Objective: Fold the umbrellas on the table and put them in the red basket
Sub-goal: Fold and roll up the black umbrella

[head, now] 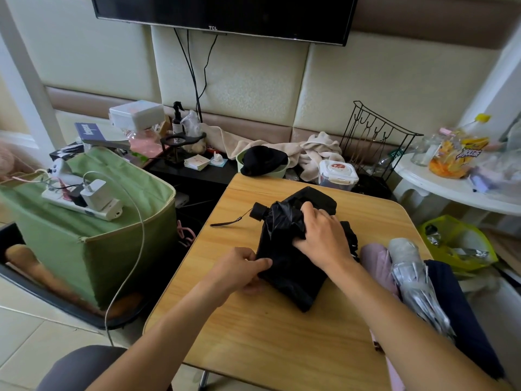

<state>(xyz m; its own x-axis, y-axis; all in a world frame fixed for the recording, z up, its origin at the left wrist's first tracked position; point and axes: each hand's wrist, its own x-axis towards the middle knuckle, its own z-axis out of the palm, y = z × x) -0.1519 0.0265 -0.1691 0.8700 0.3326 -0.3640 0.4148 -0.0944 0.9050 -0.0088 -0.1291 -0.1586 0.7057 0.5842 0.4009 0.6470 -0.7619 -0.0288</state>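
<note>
Head view: a black umbrella [293, 249] lies mid-table [253, 334], pinched by the left hand [242, 268] and gripped by the right hand [321, 238]. At four o'clock, silver and pink umbrellas [408, 266] crowd the edge; bare wood lies at six.

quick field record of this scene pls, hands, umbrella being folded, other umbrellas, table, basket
left hand: left hand pinches the canopy edge of the black umbrella
right hand: right hand grips bunched canopy fabric on top
black umbrella: lies on the wooden table, canopy loose, handle and wrist strap pointing far-left
other umbrellas: pink umbrella, silver umbrella and navy umbrella at the table's right edge, not yet neatly folded
red basket: not in view
beside table: green fabric bin at left
</note>
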